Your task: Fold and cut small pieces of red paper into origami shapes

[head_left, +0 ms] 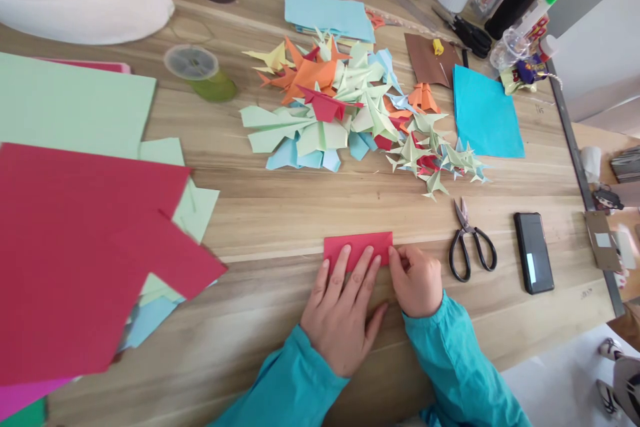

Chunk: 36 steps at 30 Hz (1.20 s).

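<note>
A creased turquoise left sleeve [283, 387] shows at bottom centre, a matching loose-fitting right sleeve [460, 360] at lower right.

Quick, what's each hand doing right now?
Left hand: open, fingers spread over the small red paper.
Right hand: curled closed at that paper's right edge; can't tell whether it's pinching.

No text can be read; lettering on the small red-and-white packet [539, 28] and faint marks on the brown wooden surface [280, 213] are too blurred.
</note>
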Each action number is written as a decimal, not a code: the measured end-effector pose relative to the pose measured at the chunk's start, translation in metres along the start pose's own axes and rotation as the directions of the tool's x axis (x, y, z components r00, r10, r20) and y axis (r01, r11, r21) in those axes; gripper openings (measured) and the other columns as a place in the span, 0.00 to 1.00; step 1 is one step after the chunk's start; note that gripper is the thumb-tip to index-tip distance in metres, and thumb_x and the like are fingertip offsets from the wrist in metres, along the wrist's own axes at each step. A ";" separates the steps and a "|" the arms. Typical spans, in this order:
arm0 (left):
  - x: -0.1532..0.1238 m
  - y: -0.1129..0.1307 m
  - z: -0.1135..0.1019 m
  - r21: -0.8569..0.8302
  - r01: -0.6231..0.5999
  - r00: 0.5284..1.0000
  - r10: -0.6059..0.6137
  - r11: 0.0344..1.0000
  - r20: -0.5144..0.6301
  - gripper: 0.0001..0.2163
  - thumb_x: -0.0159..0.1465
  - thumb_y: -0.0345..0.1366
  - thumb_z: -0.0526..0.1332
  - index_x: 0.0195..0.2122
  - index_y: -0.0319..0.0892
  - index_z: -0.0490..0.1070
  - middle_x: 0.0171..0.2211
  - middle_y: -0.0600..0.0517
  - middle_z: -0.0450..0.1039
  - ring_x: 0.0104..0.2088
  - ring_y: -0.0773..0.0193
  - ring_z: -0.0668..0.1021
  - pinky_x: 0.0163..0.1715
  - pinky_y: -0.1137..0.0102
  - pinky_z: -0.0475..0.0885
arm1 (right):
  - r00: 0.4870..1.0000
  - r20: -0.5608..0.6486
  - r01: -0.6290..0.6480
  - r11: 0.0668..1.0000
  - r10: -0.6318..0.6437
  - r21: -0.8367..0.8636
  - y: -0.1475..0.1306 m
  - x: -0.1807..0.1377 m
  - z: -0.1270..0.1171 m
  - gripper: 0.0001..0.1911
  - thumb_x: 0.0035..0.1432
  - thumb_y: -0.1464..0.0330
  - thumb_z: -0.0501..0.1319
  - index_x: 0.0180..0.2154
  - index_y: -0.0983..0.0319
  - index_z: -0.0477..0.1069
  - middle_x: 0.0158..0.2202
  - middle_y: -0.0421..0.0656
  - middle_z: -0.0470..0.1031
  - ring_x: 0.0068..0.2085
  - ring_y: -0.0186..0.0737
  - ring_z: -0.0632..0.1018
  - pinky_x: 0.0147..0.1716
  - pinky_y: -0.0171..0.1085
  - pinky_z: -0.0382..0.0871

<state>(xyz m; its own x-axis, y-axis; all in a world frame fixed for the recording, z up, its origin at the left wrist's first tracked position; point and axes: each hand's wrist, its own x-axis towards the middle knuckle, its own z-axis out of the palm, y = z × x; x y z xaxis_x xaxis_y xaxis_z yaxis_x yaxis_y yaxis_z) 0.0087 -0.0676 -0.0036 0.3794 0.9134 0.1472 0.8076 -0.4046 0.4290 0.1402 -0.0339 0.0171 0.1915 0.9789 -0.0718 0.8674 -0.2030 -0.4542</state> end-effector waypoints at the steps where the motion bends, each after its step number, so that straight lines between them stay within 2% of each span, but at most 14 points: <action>1: 0.000 0.000 0.000 0.002 -0.002 1.000 0.002 1.000 -0.001 0.28 0.56 0.44 0.55 0.57 0.41 0.57 0.58 0.48 0.58 0.61 0.49 0.53 0.58 0.55 0.45 | 1.000 -0.002 0.000 1.000 0.000 -0.001 0.000 0.000 0.000 0.16 0.56 0.65 0.52 0.19 0.63 0.68 0.16 0.40 0.70 0.18 0.32 0.70 0.21 0.30 0.58; 24: 0.001 0.000 0.001 0.026 -0.008 1.000 0.008 1.000 -0.014 0.28 0.57 0.47 0.54 0.57 0.42 0.58 0.58 0.50 0.57 0.60 0.49 0.54 0.58 0.55 0.45 | 0.998 -0.055 0.013 0.999 -0.011 0.036 0.007 -0.002 0.005 0.17 0.56 0.63 0.52 0.19 0.63 0.67 0.14 0.39 0.69 0.16 0.30 0.68 0.19 0.29 0.57; 36: 0.001 0.002 -0.003 0.022 0.019 1.000 -0.019 1.000 0.005 0.27 0.58 0.47 0.53 0.58 0.43 0.56 0.59 0.52 0.55 0.60 0.50 0.55 0.59 0.57 0.44 | 1.000 -0.023 -0.012 0.999 0.013 0.037 0.007 -0.003 0.004 0.17 0.56 0.62 0.53 0.19 0.62 0.68 0.14 0.40 0.70 0.16 0.31 0.68 0.19 0.29 0.57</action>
<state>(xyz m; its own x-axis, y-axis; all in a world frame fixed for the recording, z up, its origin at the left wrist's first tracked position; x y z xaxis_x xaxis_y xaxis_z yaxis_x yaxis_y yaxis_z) 0.0097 -0.0673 0.0000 0.3663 0.9207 0.1351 0.8244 -0.3884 0.4116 0.1442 -0.0385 0.0106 0.2130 0.9754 -0.0569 0.8477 -0.2135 -0.4857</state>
